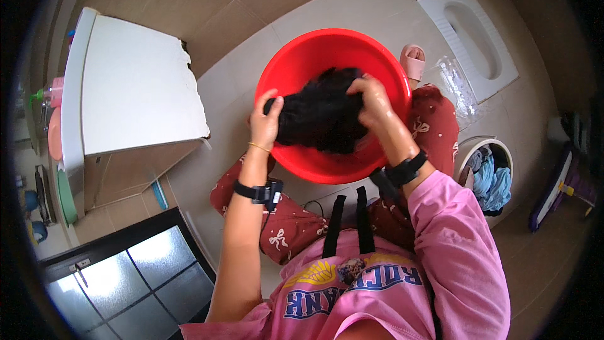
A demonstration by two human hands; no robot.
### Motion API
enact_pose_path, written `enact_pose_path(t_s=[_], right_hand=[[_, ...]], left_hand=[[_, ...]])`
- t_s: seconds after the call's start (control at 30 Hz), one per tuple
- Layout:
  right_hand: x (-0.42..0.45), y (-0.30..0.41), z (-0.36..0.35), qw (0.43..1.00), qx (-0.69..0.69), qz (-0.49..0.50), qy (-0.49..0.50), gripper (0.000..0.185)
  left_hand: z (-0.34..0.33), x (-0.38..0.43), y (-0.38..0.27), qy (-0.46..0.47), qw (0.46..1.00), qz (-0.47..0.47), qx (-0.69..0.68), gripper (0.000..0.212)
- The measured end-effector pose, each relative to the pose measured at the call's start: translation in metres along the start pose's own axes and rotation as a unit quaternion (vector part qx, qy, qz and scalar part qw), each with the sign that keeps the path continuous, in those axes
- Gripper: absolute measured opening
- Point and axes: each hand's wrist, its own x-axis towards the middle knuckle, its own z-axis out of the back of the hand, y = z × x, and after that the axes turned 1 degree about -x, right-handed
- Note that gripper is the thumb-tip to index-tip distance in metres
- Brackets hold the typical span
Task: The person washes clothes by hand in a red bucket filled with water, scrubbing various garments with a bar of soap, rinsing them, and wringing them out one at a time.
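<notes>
A black cloth garment [321, 113] is stretched between my hands over a round red plastic basin [302, 56]. My left hand [266, 120] grips its left end near the basin's rim, thumb on top. On the other side, my right hand [373, 99] clutches the upper right part, and that wrist looks wet. The cloth is bunched and slightly blurred, so its kind cannot be made out. It covers much of the basin's bottom. The basin sits on the tiled floor between my bent knees.
To the right stands a white bucket [507, 151] with blue and grey cloths [488, 179]. Beyond it are a squat toilet [472, 38] and wet floor tiles [453, 85]. A white cabinet top [137, 89] with a chipped edge is at left, above a frosted-glass door [137, 278]. A mop head [552, 189] leans far right.
</notes>
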Motion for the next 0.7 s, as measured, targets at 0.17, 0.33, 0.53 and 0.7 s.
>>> enact_pose_path(t_s=[0.17,0.33,0.53,0.7], right_hand=[[0.018,0.023,0.012,0.778,-0.438,0.444,-0.077,0.025],[0.007,0.035,0.008,0.705,-0.613,0.318,0.160,0.026],[0.002,-0.006,0.039,0.510,-0.799,0.262,0.181,0.038],[-0.010,-0.024,0.007,0.949,-0.183,-0.020,0.255,0.045]], left_hand=[[0.051,0.002,-0.044,0.165,0.981,-0.070,0.078,0.060],[0.070,-0.019,-0.064,0.267,0.858,-0.218,0.382,0.050],[0.070,-0.008,-0.073,0.201,0.890,0.051,-0.407,0.049],[0.035,0.019,-0.005,0.042,0.829,0.210,-0.516,0.043]])
